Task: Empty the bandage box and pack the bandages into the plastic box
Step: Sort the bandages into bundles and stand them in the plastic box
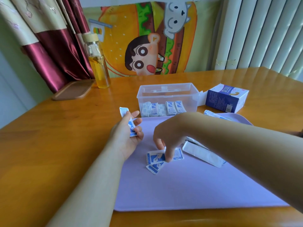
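Wooden table point(49, 145): orange-brown, glossy top, fills the near and middle field.
Lilac mat point(196, 185): lies flat on the table, right of centre, rounded corners, near edge close to the table's near edge.
Glass bottle point(98, 63): upright, far left on the table, pale wood-coloured cap, yellow liquid in the lower half.
Brown wooden tray point(73, 90): flat, just left of the bottle.
Curtain point(54, 51): maroon and beige, hangs far left.
Cartoon burger cloth point(147, 38): far centre, behind the table.
White radiator point(265, 33): far right.
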Demonstrator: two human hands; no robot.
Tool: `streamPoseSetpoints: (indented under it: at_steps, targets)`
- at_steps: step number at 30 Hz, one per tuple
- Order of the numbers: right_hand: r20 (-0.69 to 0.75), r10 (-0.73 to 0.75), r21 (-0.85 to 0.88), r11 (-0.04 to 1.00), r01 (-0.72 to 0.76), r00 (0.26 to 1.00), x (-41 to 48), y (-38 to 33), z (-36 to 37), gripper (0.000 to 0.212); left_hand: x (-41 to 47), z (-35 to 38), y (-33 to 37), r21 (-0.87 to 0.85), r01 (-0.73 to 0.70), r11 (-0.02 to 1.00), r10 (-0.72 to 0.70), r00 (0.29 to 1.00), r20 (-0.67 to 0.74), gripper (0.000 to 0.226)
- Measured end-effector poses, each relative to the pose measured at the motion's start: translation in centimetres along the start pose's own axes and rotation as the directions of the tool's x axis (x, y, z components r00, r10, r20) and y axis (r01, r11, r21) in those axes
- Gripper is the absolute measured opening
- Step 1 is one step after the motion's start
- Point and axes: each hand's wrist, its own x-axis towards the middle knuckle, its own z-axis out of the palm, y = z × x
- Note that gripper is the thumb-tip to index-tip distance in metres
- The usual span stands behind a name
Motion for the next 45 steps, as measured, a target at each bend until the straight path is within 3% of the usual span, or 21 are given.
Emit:
streamPoseSetpoints:
  at_steps: [5, 8, 10, 12, 14, 16, 17, 18, 19, 21, 25, 27, 29, 31, 34, 35, 39, 45]
  targets:
    - [-0.043, -0.009, 0.125, 0.992, 0.014, 0.999, -0.2, 0.7, 0.8, 0.039, 0.3, -0.2, -0.1, 0.009, -0.029, 1.000, 0.029, 1.000, 0.010, 0.031]
    - [-0.039, -0.016, 0.129, 0.991, 0.021, 0.999, 0.0, 0.8, 1.1, 0.025, 0.3, -0.1, -0.2, 0.053, -0.062, 0.997, 0.061, 0.998, 0.017, 0.031]
    - [-0.102, -0.025, 0.149, 0.988, 0.040, 0.995, -0.4, 1.0, 1.3, 0.021, 0.3, -0.1, -0.1, 0.056, -0.071, 0.996, 0.070, 0.997, 0.016, 0.034]
    - [-0.245, 0.049, 0.284, 0.958, 0.023, 0.968, -1.4, 1.8, 1.7, 0.026, 0.3, -0.2, 0.3, 0.009, -0.071, 0.997, 0.071, 0.997, -0.005, 0.038]
    - [-0.400, 0.218, 0.550, 0.834, 0.043, 0.890, -2.3, 2.6, 2.3, 0.028, 0.2, -0.2, 0.7, -0.066, -0.046, 0.997, 0.044, 0.999, -0.030, 0.040]
    - [-0.422, 0.344, 0.822, 0.535, 0.195, 0.838, -2.8, 2.9, 2.7, 0.022, -0.4, 0.2, 0.6, -0.125, 0.056, 0.991, -0.056, 0.998, 0.005, 0.043]
    - [-0.402, 0.375, 0.889, 0.378, 0.258, 0.836, -2.9, 2.7, 2.8, 0.019, -0.9, 0.5, 0.3, -0.127, 0.131, 0.983, -0.125, 0.991, 0.053, 0.045]
    - [-0.397, 0.390, 0.909, 0.292, 0.298, 0.831, -2.9, 2.5, 2.9, 0.022, -1.4, 1.0, -0.1, -0.106, 0.199, 0.974, -0.187, 0.976, 0.110, 0.047]
    - [-0.408, 0.396, 0.907, 0.281, 0.314, 0.823, -3.0, 2.2, 2.9, 0.024, -2.1, 1.5, -0.6, -0.071, 0.250, 0.966, -0.235, 0.957, 0.168, 0.050]
    - [-0.462, 0.411, 0.866, 0.399, 0.300, 0.786, -3.3, 1.5, 3.0, 0.021, -3.5, 2.5, -1.5, -0.025, 0.305, 0.952, -0.289, 0.923, 0.255, 0.053]
    - [-0.590, 0.443, 0.677, 0.728, 0.114, 0.675, -4.2, 1.3, 3.2, 0.026, -5.0, 3.6, -2.1, -0.055, 0.335, 0.940, -0.297, 0.889, 0.349, 0.049]
    - [-0.670, 0.480, 0.630, 0.771, 0.091, 0.566, -5.1, 2.5, 3.4, 0.036, -4.8, 3.8, -2.3, -0.126, 0.349, 0.929, -0.290, 0.895, 0.339, 0.034]
    - [-0.691, 0.531, 0.660, 0.740, 0.129, 0.490, -6.8, 4.2, 3.6, 0.037, -4.6, 3.8, -2.4, -0.252, 0.366, 0.896, -0.285, 0.908, 0.307, 0.024]
    - [-0.651, 0.538, 0.668, 0.742, 0.067, 0.536, -8.5, 5.4, 4.2, 0.029, -4.3, 3.7, -2.4, -0.309, 0.345, 0.886, -0.260, 0.923, 0.285, 0.026]
    - [-0.474, 0.478, 0.559, 0.812, -0.167, 0.739, -9.7, 5.3, 6.0, 0.030, -4.2, 3.9, -2.6, -0.263, 0.287, 0.921, -0.216, 0.939, 0.266, 0.025]
    - [-0.421, 0.474, 0.489, 0.837, -0.246, 0.774, -9.6, 4.9, 6.7, 0.034, -4.2, 4.0, -2.8, -0.251, 0.271, 0.929, -0.208, 0.945, 0.251, 0.024]
    - [-0.392, 0.544, 0.426, 0.822, -0.378, 0.742, -8.2, 4.0, 8.6, 0.042, -4.0, 3.9, -3.3, -0.238, 0.259, 0.936, -0.204, 0.951, 0.233, 0.013]
    - [-0.341, 0.616, 0.638, 0.706, -0.307, 0.710, -7.5, 4.7, 8.9, 0.025, -4.1, 3.4, -3.4, -0.224, 0.275, 0.935, -0.239, 0.955, 0.175, 0.010]
